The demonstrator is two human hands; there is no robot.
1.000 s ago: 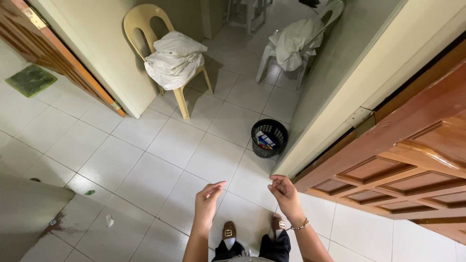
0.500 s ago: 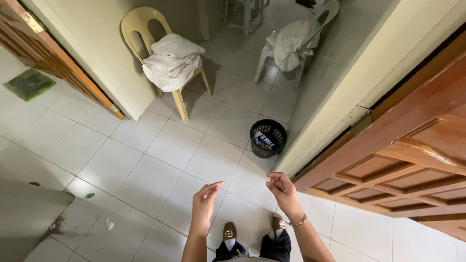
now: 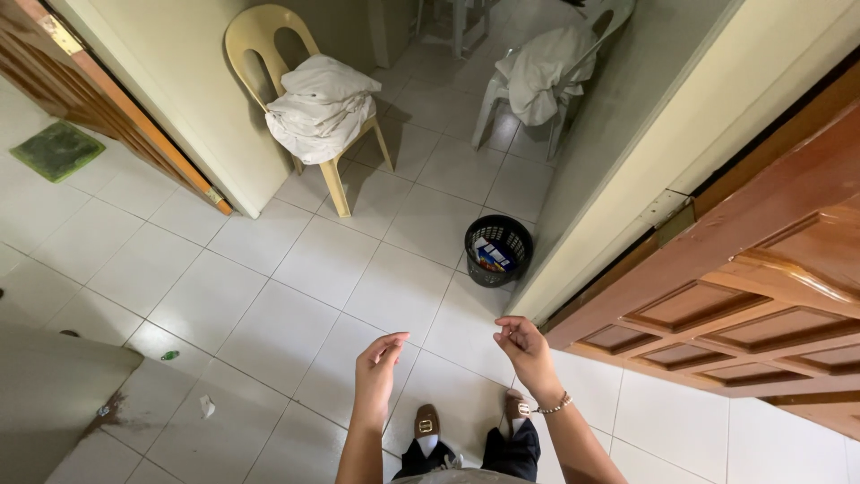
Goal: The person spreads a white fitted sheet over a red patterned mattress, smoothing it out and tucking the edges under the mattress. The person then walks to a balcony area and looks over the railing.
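White floor tiles [image 3: 224, 296] lie under both hands: left hand [image 3: 376, 369] and right hand [image 3: 527, 351], grip loosely curled, empty; black bin [image 3: 498, 250] at twelve o'clock against the wall.

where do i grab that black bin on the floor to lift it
Probably by the top rim of the black bin, coming straight down from above. It stands upright with its open mouth up, close to the wall on its right, so the rim's near or left side is easiest. Both hands are empty.
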